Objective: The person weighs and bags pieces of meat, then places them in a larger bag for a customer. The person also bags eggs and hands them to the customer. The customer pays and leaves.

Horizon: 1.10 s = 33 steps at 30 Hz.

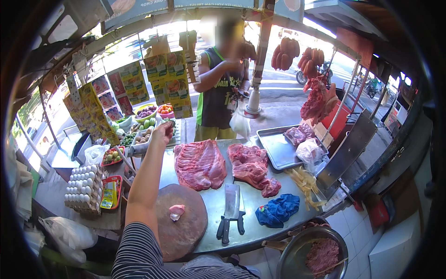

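My left hand (165, 132) is stretched far forward beside the vegetable trays, its fingers curled near something small and greenish; whether it holds this is not clear. My right hand is out of view. Before me, a small piece of meat (176, 212) lies on a round wooden chopping block (188, 240). A cleaver (232, 202) and black-handled knives (240, 223) lie on the metal table (209, 232). Beyond them are a large slab of ribbed raw meat (200, 164) and more raw cuts (247, 164). A crumpled blue cloth (277, 210) lies to the right.
Across the table stands a person (223, 94) near a white plastic bag (240, 120). Sachet strips (170, 76) and sausages (285, 54) hang overhead. Stacked egg trays (83, 186) are at left; a metal tray (278, 150) and a bowl of ground meat (322, 256) are at right.
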Each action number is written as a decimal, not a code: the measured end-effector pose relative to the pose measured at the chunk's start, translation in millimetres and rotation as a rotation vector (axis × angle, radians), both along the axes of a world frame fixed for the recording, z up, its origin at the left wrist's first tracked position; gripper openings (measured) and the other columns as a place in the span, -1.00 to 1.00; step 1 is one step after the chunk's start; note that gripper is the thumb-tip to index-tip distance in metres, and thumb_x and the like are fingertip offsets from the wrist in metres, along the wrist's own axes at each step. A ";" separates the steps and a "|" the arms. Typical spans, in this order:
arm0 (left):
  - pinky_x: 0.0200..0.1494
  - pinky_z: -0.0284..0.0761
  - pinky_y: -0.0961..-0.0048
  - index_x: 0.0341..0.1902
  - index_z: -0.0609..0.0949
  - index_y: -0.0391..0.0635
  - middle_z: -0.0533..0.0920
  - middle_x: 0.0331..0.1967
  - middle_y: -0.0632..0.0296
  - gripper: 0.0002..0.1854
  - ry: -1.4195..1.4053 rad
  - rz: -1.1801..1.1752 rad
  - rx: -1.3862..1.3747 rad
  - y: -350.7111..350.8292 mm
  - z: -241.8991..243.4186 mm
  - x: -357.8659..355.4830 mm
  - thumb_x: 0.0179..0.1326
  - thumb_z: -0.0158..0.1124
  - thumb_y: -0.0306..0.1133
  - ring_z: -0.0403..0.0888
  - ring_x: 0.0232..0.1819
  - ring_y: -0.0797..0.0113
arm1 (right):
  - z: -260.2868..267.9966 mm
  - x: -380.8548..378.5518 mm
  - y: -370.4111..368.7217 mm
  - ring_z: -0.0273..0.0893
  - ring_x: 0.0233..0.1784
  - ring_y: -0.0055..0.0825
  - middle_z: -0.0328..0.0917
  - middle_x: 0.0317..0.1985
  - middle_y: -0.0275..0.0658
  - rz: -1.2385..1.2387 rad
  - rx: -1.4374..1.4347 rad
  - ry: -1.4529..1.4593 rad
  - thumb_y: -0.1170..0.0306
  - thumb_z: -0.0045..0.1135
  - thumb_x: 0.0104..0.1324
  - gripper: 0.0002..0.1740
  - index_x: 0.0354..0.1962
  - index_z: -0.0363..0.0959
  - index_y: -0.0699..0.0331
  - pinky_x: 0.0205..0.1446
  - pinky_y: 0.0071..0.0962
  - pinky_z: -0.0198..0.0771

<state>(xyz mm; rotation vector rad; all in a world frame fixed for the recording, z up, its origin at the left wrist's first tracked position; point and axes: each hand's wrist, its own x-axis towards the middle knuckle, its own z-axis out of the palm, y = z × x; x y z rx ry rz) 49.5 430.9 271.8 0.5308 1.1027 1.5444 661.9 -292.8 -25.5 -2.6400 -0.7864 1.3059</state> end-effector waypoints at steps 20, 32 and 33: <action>-0.39 0.63 0.42 -0.20 0.67 -0.10 0.72 -0.43 0.20 -0.87 -0.021 -0.032 0.013 86.8 -22.2 28.7 0.16 0.30 -0.52 0.65 -0.50 0.34 | 9.0 -60.3 101.5 0.62 -0.44 -0.36 0.62 -0.30 -0.12 -0.003 0.244 0.067 0.51 0.17 0.25 -0.51 0.15 0.40 0.33 -0.44 -0.40 0.55; -0.53 0.57 0.34 -0.38 0.69 -0.09 0.65 -0.68 0.22 -0.89 1.369 -0.006 -0.007 79.3 -31.1 66.8 0.20 0.21 -0.43 0.69 -0.57 0.33 | -11.5 -76.1 114.7 0.61 -0.44 -0.37 0.63 -0.32 -0.11 0.030 0.133 0.070 0.47 0.17 0.25 -0.54 0.12 0.44 0.31 -0.41 -0.37 0.54; -0.51 0.58 0.34 -0.41 0.68 -0.08 0.66 -0.66 0.22 -0.89 1.406 0.010 0.090 80.9 -36.3 66.1 0.19 0.21 -0.43 0.69 -0.57 0.33 | -15.4 -75.2 115.3 0.61 -0.44 -0.37 0.63 -0.32 -0.11 0.022 0.129 0.069 0.46 0.17 0.25 -0.54 0.12 0.44 0.31 -0.41 -0.37 0.54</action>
